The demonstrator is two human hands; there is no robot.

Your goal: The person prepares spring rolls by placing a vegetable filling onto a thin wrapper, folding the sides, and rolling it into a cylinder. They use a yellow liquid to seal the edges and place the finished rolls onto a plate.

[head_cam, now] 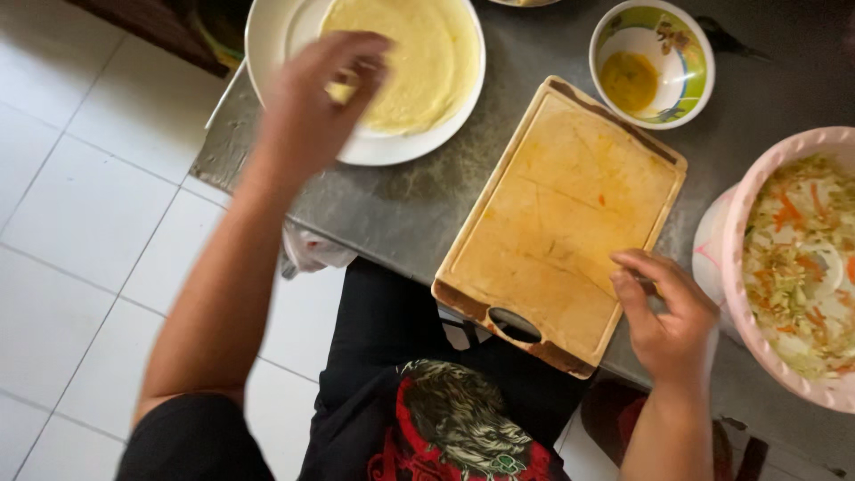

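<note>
My left hand (312, 102) reaches over a white plate (267, 36) at the top left, fingers pinching the near edge of a thin pale-yellow wrapper (427, 53) that lies on it. My right hand (668, 312) rests at the right edge of a worn wooden cutting board (557, 214), fingers curled, touching the board's rim; whether it holds anything I cannot tell. The board lies bare and slanted on the grey metal table (392, 209).
A small bowl (686, 40) with yellow liquid stands behind the board. A pink bowl (744, 223) of shredded cabbage and carrot sits at the right edge. White floor tiles (80, 214) lie to the left; my dark clothing shows below.
</note>
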